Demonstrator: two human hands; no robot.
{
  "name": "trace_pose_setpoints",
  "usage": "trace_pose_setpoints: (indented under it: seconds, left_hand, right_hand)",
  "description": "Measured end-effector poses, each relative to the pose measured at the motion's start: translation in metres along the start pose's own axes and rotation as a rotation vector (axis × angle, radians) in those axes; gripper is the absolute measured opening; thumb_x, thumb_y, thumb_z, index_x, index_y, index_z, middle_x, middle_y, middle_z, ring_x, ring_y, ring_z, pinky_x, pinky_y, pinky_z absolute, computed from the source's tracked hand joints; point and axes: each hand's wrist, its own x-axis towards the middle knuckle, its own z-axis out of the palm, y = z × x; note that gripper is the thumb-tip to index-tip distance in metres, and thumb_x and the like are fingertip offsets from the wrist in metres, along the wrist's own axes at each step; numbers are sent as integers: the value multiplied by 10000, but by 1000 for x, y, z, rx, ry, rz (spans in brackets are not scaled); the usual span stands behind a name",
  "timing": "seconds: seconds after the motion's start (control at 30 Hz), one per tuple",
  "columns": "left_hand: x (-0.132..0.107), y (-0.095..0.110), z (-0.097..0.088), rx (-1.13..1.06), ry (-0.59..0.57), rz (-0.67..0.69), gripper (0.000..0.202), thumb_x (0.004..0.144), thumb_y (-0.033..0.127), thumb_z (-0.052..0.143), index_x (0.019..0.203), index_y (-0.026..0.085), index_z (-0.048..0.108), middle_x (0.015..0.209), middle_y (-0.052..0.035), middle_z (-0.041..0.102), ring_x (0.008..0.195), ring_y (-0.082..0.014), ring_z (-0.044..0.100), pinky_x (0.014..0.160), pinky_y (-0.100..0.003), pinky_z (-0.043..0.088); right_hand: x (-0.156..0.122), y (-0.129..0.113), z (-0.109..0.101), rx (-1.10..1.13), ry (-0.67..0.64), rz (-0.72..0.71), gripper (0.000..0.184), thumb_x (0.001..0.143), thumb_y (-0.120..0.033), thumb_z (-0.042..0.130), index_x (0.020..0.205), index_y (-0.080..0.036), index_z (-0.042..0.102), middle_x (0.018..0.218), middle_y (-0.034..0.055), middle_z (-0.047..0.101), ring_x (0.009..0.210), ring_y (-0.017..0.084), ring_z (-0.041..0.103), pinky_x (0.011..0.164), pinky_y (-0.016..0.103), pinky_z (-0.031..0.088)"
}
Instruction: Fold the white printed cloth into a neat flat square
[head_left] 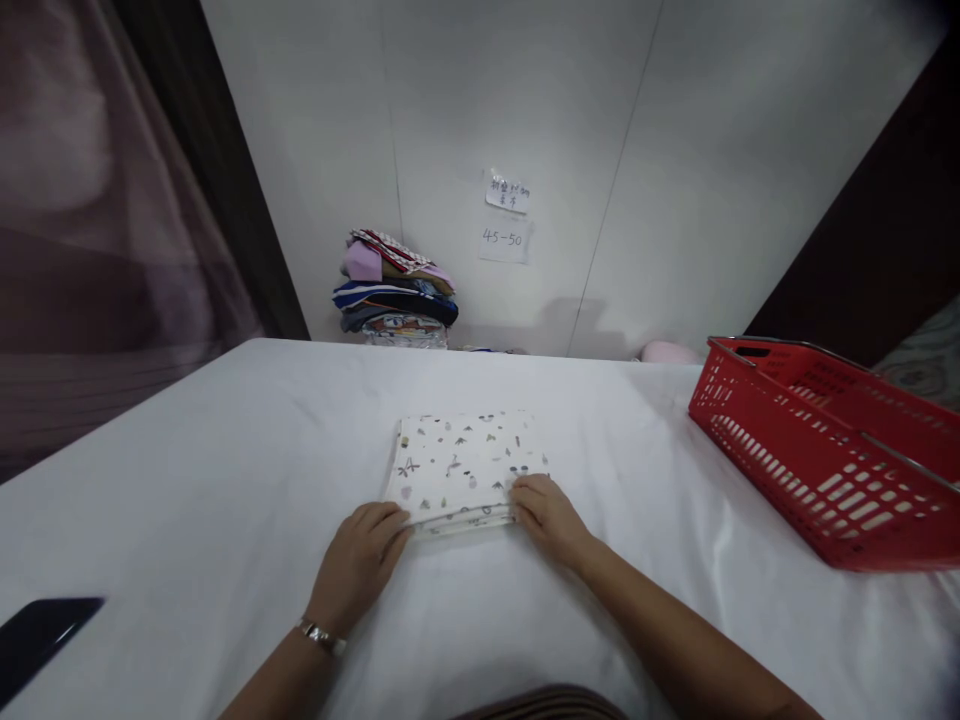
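Observation:
A folded white cloth with small printed figures (465, 462) lies flat on the white table (225, 470) in front of me. My left hand (360, 560) rests at the cloth's near left corner, fingers curled against its edge. My right hand (547, 515) lies on the near right corner, fingertips pressing down on the cloth. A metal bracelet sits on my left wrist.
A red plastic basket (825, 450) stands at the right of the table. A stack of folded clothes (394, 290) sits at the far edge against the white wall, under two paper notes (506, 215). A dark flat object (37, 635) lies at the near left.

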Motion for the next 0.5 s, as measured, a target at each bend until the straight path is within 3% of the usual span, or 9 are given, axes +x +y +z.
trace_pose_setpoints:
  seconds: [0.23,0.5]
  left_hand:
    - [0,1,-1,0,-70,-30,208,870,323,463,920,221,637,949,-48,639,914,-203,557,797,-378,462]
    - [4,11,-7,-2,-93,-84,241,891,274,416,892,187,641,925,-67,639,898,-204,528,814,-376,437]
  right_hand:
    - [-10,13,11,-33,13,-51,270,851,-179,498,1101,-193,598,1096,100,614,1033,216,534,896,390,431]
    - [-18,22,-13,-13,38,54,231,894,-235,446,1012,-210,644,1027,85,648,968,219,570,859,392,461]
